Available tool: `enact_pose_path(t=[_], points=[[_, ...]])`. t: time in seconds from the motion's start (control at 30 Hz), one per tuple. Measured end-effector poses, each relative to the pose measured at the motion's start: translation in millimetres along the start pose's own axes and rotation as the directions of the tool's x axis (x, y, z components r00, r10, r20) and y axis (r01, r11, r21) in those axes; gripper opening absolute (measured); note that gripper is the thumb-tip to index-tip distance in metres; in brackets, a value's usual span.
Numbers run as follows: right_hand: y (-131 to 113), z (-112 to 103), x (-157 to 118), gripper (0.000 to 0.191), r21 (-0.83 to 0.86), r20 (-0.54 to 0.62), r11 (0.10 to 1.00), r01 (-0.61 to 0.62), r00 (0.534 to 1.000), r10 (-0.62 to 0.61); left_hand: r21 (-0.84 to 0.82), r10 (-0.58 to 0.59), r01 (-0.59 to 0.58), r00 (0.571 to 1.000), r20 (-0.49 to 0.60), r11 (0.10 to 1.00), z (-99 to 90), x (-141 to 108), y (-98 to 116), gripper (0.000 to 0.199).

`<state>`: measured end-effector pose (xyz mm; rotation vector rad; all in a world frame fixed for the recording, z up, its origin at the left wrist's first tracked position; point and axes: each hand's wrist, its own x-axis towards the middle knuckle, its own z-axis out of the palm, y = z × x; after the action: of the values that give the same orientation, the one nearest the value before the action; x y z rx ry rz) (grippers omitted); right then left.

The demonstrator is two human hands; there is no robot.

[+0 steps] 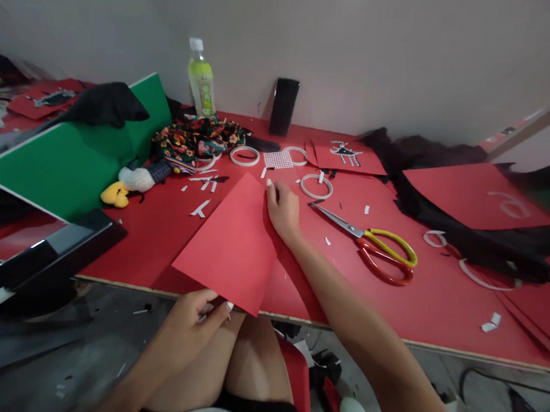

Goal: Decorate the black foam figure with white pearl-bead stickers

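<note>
A plain red sheet (232, 247) lies aslant at the front edge of the red table, its near corner reaching past the edge. At its near side is my left hand (196, 323), fingers bent and thumb by the sheet's edge, with some fingertips hidden. My right hand (283, 210) is curled at the sheet's far right edge, thumb against the paper. Scissors (358, 232) with one yellow and one red handle lie to the right of that hand, blades pointing left. White scraps (200, 209) are scattered left of the sheet.
Tape rolls (244, 156), a dotted sticker sheet (278, 160), a phone (284, 106) and a bottle (202, 81) stand or lie behind. Left are a green board (81, 155) and a doll (138, 177); right, black cloth (470, 241) under a red sheet (478, 195).
</note>
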<state>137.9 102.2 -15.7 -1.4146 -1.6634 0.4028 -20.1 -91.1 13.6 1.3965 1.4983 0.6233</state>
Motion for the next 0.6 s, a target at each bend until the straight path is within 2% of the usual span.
enact_pose_path(t=[0.07,0.13,0.23,0.3,0.33,0.37,0.4,0.43,0.5,0.53,0.57,0.6], points=[[0,-2,1,0.032,0.053,-0.099,0.999,-0.010,0.995,0.015,0.062,0.039,-0.038,0.999,-0.014,0.997,-3.4,1,0,0.020],[0,-4,2,0.033,0.184,-0.263,0.983,-0.003,0.963,0.052,0.155,0.088,-0.083,0.996,-0.028,0.984,-8.2,2,0,0.021],[-2,-12,3,0.035,0.431,-0.493,0.901,0.050,0.849,0.188,0.318,0.162,-0.138,0.985,-0.052,0.938,-16.3,4,0,0.023],[-4,-23,-1,0.037,0.540,-0.534,0.838,0.079,0.802,0.268,0.419,0.218,-0.174,0.974,-0.059,0.891,-21.4,4,0,0.024],[-5,-30,-6,0.038,0.590,-0.517,0.802,0.092,0.806,0.288,0.463,0.238,-0.188,0.970,-0.051,0.866,-23.6,4,0,0.024],[-5,-40,-11,0.040,0.634,-0.480,0.766,0.107,0.831,0.281,0.499,0.250,-0.201,0.968,-0.031,0.843,-25.8,4,0,0.025],[-5,-50,-18,0.042,0.701,-0.414,0.699,0.140,0.879,0.239,0.528,0.257,-0.217,0.966,-0.004,0.821,-27.8,3,-1,0.025],[-4,-62,-26,0.045,0.770,-0.276,0.627,0.123,0.949,0.153,0.554,0.263,-0.232,0.964,0.024,0.799,-29.7,3,-2,0.026],[2,-88,-42,0.047,0.803,-0.096,0.596,0.017,0.990,0.100,0.609,0.283,-0.266,0.956,0.070,0.747,-33.6,2,-4,0.026],[6,-101,-49,0.050,0.806,0.139,0.578,-0.126,0.990,0.021,0.637,0.300,-0.287,0.950,0.090,0.715,-35.7,2,-5,0.027],[12,-114,-56,0.055,0.775,0.354,0.581,-0.248,0.932,-0.075,0.667,0.315,-0.306,0.943,0.111,0.679,-37.9,2,-6,0.028],[17,-126,-61,0.057,0.740,0.478,0.603,-0.298,0.863,-0.161,0.697,0.327,-0.322,0.936,0.132,0.641,-40.2,3,-7,0.030]])
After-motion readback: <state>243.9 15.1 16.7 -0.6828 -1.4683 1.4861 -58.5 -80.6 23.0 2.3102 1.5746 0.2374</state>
